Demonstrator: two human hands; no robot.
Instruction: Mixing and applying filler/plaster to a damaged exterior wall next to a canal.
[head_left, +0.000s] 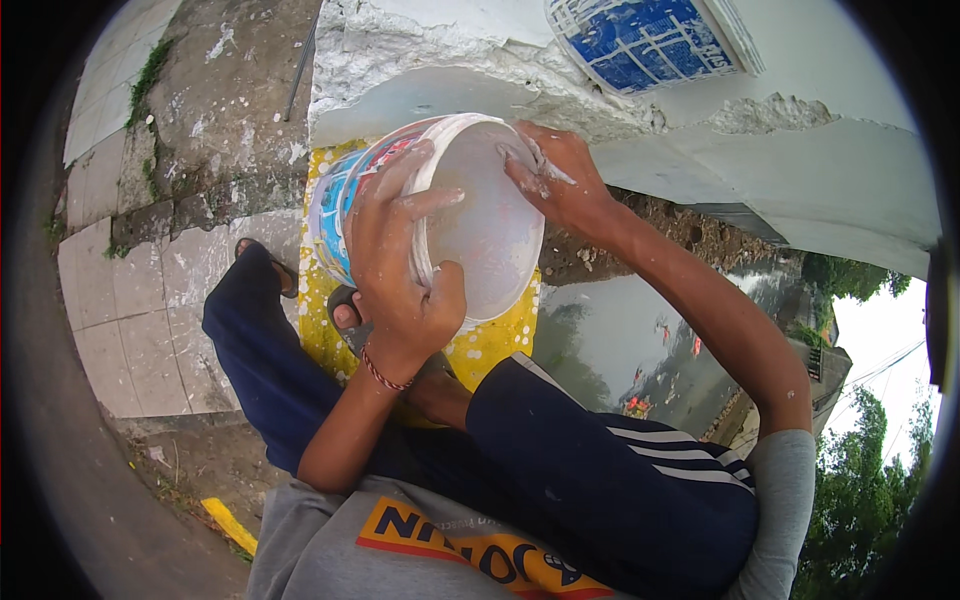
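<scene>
A round plastic bucket (470, 240) with a blue and red label and a white crusted rim lies tipped over a yellow, paint-spotted surface (505, 340), its pale inside facing up. My left hand (400, 255) holds its left rim, fingers bent over the edge and smeared with white. My right hand (555, 180), also whitened at the fingertips, is closed on the upper right of the rim. My sandalled foot (348, 315) shows behind the bucket, beside the left hand.
A second bucket (650, 35) with a blue label is by the chipped white wall (820, 170). Cracked tiles and concrete (150, 310) lie to the left. A waterway with floating litter (630, 340) runs below on the right, with trees and a building beyond.
</scene>
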